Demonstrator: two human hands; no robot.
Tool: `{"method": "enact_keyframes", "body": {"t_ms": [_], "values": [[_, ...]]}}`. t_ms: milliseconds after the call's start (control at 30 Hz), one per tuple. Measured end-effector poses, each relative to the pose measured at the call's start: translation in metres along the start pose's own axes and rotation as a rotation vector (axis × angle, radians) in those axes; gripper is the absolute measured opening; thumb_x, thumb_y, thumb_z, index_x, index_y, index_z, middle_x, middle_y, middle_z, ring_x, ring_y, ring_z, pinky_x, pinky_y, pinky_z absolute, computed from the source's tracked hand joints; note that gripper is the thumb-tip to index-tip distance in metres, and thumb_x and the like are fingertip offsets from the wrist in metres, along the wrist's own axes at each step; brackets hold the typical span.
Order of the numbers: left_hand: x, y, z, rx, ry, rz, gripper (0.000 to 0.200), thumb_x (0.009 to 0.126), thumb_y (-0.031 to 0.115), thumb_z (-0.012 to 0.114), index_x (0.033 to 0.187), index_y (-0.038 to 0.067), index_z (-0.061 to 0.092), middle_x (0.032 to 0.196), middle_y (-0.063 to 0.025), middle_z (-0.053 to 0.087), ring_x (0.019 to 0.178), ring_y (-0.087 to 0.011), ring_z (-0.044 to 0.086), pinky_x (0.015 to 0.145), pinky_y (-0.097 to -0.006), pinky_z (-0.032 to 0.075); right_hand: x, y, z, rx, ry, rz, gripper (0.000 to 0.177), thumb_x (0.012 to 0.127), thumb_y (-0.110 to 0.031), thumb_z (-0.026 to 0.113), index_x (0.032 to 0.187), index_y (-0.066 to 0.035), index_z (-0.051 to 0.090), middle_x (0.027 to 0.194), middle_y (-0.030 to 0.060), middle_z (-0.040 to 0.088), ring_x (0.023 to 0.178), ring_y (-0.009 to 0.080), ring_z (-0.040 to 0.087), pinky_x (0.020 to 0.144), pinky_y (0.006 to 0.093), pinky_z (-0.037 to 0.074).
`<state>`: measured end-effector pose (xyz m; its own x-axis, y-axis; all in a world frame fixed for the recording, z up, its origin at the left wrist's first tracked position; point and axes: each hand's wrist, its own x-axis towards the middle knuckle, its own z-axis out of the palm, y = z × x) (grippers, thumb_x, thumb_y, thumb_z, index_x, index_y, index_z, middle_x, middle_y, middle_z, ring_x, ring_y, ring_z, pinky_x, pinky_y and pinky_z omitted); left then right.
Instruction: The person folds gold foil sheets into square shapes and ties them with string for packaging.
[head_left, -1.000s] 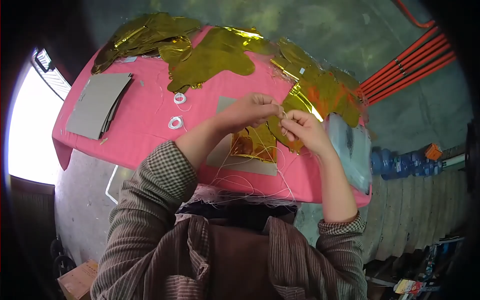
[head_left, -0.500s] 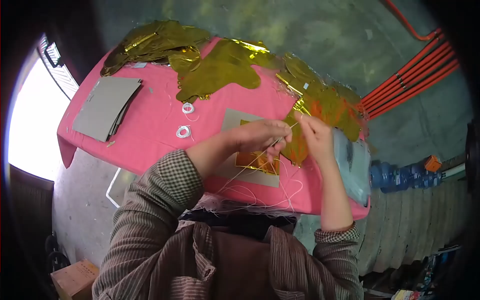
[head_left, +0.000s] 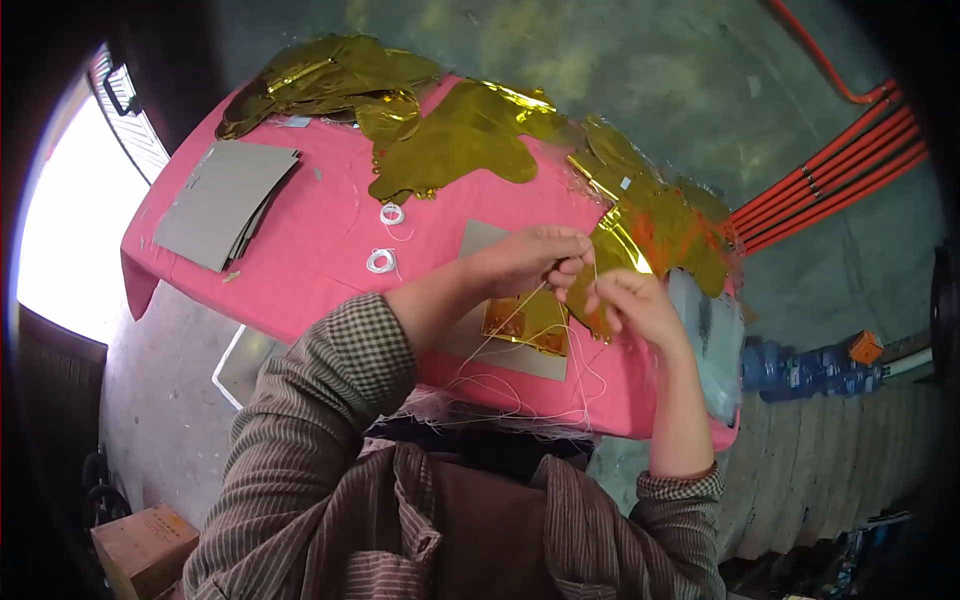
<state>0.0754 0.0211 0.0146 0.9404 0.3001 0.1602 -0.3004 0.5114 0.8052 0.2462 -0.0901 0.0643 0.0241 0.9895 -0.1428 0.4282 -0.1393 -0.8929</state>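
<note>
My left hand [head_left: 535, 262] is closed with its fingertips pinched on a thin white string [head_left: 519, 306]. Just right of it, my right hand [head_left: 636, 303] is also closed, pinching a short upright stretch of the string near its fingertips. Loose loops of string trail below onto the pink cloth. Under my hands lies a grey card [head_left: 540, 366] with a gold foil piece [head_left: 530, 328] on it, partly hidden by my left hand. Two small white string coils [head_left: 381, 261] rest left of the card.
Gold foil shapes [head_left: 455, 140] spread along the far edge of the pink-covered table [head_left: 320, 220]. A stack of grey cards [head_left: 222, 200] lies at the left. A clear plastic package [head_left: 705, 335] is at the right edge; blue bottles [head_left: 800, 365] stand beyond.
My right hand has come down from above and turned inward, now below my left fingertips. My left hand has risen slightly. The view has shifted a little.
</note>
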Motion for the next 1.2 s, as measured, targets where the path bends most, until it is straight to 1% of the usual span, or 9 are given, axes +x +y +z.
{"method": "enact_keyframes", "body": {"t_ms": [100, 233, 333, 467, 533, 733, 867, 1000, 1200], "values": [[0.002, -0.012, 0.004, 0.135, -0.054, -0.059, 0.022, 0.091, 0.027, 0.044, 0.087, 0.007, 0.051, 0.059, 0.0038, 0.038, 0.052, -0.0076, 0.04, 0.054, -0.0244, 0.046, -0.009, -0.019, 0.005, 0.281, -0.28, 0.028, 0.021, 0.088, -0.015, 0.047, 0.096, -0.001, 0.06, 0.08, 0.0073, 0.064, 0.046, 0.0064, 0.051, 0.044, 0.017, 0.035], [0.003, -0.02, 0.009, 0.139, -0.127, -0.1, 0.021, 0.092, 0.025, 0.042, 0.088, 0.006, 0.051, 0.062, 0.0025, 0.042, 0.056, -0.0085, 0.046, 0.058, -0.0269, 0.049, 0.005, -0.015, 0.01, 0.055, 0.376, -0.192, 0.021, 0.088, -0.016, 0.048, 0.091, 0.0, 0.062, 0.073, 0.0049, 0.063, 0.044, 0.0067, 0.051, 0.04, 0.0183, 0.036], [0.007, -0.012, -0.006, 0.036, -0.084, -0.015, 0.022, 0.092, 0.025, 0.041, 0.088, 0.006, 0.051, 0.062, 0.0018, 0.043, 0.057, -0.0092, 0.047, 0.06, -0.0283, 0.05, -0.005, -0.013, 0.003, 0.035, -0.126, 0.123, 0.021, 0.087, -0.017, 0.05, 0.092, -0.001, 0.062, 0.078, 0.0027, 0.063, 0.048, 0.0065, 0.051, 0.043, 0.0194, 0.04], [0.0, -0.016, 0.011, 0.29, -0.067, -0.117, 0.022, 0.091, 0.024, 0.042, 0.087, 0.005, 0.051, 0.062, 0.0016, 0.042, 0.055, -0.0094, 0.044, 0.062, -0.0293, 0.049, -0.01, -0.028, 0.014, 0.208, -0.09, -0.022, 0.02, 0.087, -0.016, 0.05, 0.091, -0.001, 0.062, 0.077, 0.0045, 0.064, 0.045, 0.0062, 0.05, 0.042, 0.0184, 0.034], [0.001, -0.018, 0.012, 0.238, -0.147, -0.122, 0.021, 0.091, 0.024, 0.042, 0.086, 0.005, 0.052, 0.062, 0.0017, 0.041, 0.056, -0.0083, 0.043, 0.063, -0.0281, 0.048, 0.006, -0.015, 0.013, 0.001, 0.321, -0.238, 0.02, 0.087, -0.014, 0.049, 0.091, 0.001, 0.062, 0.078, 0.0054, 0.064, 0.044, 0.0068, 0.05, 0.042, 0.0186, 0.034], [0.002, -0.014, 0.009, 0.265, -0.07, -0.038, 0.021, 0.09, 0.025, 0.044, 0.085, 0.006, 0.052, 0.064, 0.002, 0.042, 0.056, -0.0081, 0.043, 0.062, -0.0272, 0.046, -0.015, -0.027, 0.012, 0.179, -0.194, 0.006, 0.021, 0.087, -0.013, 0.047, 0.093, 0.001, 0.062, 0.081, 0.0058, 0.065, 0.049, 0.0066, 0.052, 0.045, 0.0175, 0.035], [-0.003, -0.008, 0.017, 0.288, -0.093, -0.139, 0.021, 0.09, 0.025, 0.043, 0.085, 0.007, 0.052, 0.064, 0.002, 0.042, 0.055, -0.0079, 0.042, 0.061, -0.0266, 0.046, 0.0, -0.012, 0.01, 0.054, 0.322, -0.229, 0.022, 0.087, -0.015, 0.048, 0.096, 0.0, 0.061, 0.086, 0.0077, 0.064, 0.045, 0.0064, 0.05, 0.042, 0.0188, 0.035], [0.001, -0.004, 0.003, 0.01, -0.036, 0.02, 0.021, 0.091, 0.025, 0.043, 0.086, 0.006, 0.052, 0.064, 0.0024, 0.042, 0.056, -0.0079, 0.042, 0.058, -0.026, 0.047, -0.016, -0.02, 0.006, 0.029, -0.235, 0.135, 0.023, 0.089, -0.016, 0.045, 0.097, 0.0, 0.06, 0.08, 0.0066, 0.064, 0.046, 0.0061, 0.05, 0.043, 0.0192, 0.035], [0.0, -0.005, 0.009, 0.09, -0.048, -0.005, 0.019, 0.09, 0.025, 0.044, 0.088, 0.007, 0.051, 0.063, 0.0028, 0.039, 0.054, -0.0067, 0.038, 0.057, -0.025, 0.046, -0.001, -0.006, 0.012, -0.247, 0.256, -0.233, 0.02, 0.088, -0.014, 0.047, 0.092, -0.003, 0.063, 0.071, 0.0004, 0.06, 0.048, 0.0045, 0.05, 0.045, 0.0183, 0.037]]}}
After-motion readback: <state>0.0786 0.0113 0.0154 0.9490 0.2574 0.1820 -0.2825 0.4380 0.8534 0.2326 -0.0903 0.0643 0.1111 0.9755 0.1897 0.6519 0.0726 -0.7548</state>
